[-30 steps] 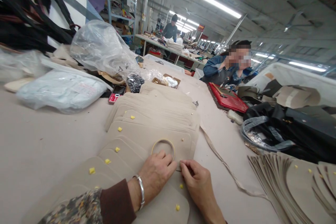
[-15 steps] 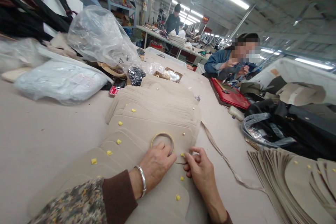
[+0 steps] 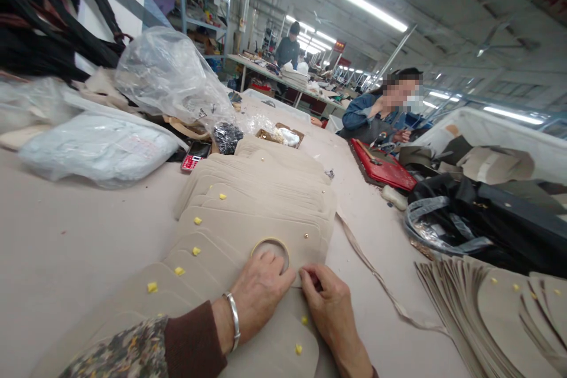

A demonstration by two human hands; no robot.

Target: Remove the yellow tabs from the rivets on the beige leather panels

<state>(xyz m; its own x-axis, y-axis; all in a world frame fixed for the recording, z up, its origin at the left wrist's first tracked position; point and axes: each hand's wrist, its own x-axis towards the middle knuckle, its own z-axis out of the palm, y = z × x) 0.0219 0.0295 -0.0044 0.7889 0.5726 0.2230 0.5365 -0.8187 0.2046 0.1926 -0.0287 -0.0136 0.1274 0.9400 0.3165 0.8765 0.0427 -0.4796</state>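
A fanned row of beige cut panels point(image 3: 257, 201) with small yellow tabs lies on the table in front of me. A tape ring point(image 3: 269, 245) rests on one panel. My left hand point(image 3: 259, 292), with a silver bangle at the wrist, lies flat on the panels, its fingertips at the ring's near edge. Right beside it my right hand point(image 3: 325, 304) has its fingers curled in a pinch at the edge of a panel; what it pinches is too small to make out.
Clear plastic bags point(image 3: 168, 80) and a calculator point(image 3: 191, 159) lie at the left. A second stack of beige panels point(image 3: 491, 307) sits at the right, behind it black bags point(image 3: 487, 218). A loose strap point(image 3: 376, 277) trails across the table. A seated person point(image 3: 381, 115) works by a red case point(image 3: 383, 168).
My right hand reached out to a yellow tab on the panel half a second ago and has drawn back beside the left hand. The left hand stays at the ring.
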